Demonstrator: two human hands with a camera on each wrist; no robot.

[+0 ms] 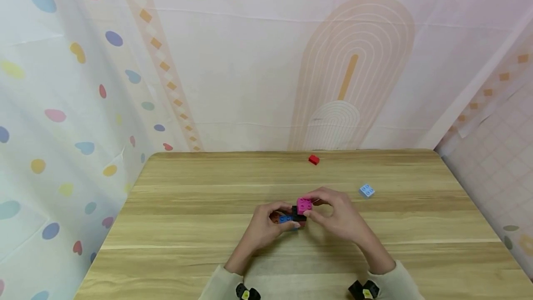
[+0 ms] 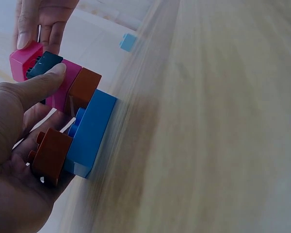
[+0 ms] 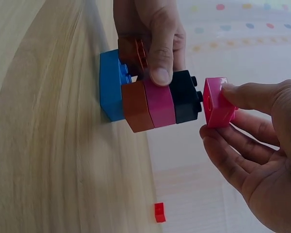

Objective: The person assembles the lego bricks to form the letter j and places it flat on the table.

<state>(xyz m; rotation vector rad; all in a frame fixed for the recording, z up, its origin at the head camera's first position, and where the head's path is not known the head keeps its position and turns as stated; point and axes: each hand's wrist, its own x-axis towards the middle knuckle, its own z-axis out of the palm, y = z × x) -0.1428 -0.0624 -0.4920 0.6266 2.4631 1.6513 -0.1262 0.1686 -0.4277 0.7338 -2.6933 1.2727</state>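
My left hand [image 1: 266,224] grips a stepped build of toy building bricks low over the table. Its base is a long blue brick [image 2: 96,133] with a brown brick [image 2: 52,154] on one end. On the other end are stacked a second brown brick [image 3: 136,108], a magenta brick [image 3: 160,103] and a black brick [image 3: 185,97] on top, with the left thumb across the magenta and black ones. Between thumb and fingertips, my right hand [image 1: 339,213] pinches a bright pink brick [image 3: 218,102], its underside facing the black brick's studs at close range.
On the wooden table [image 1: 187,226], a light blue brick [image 1: 367,191] lies right of the hands. Farther back, near the rear edge, is a small red brick [image 1: 314,159]. A patterned cloth [image 1: 233,68] hangs behind the table and along its left side.
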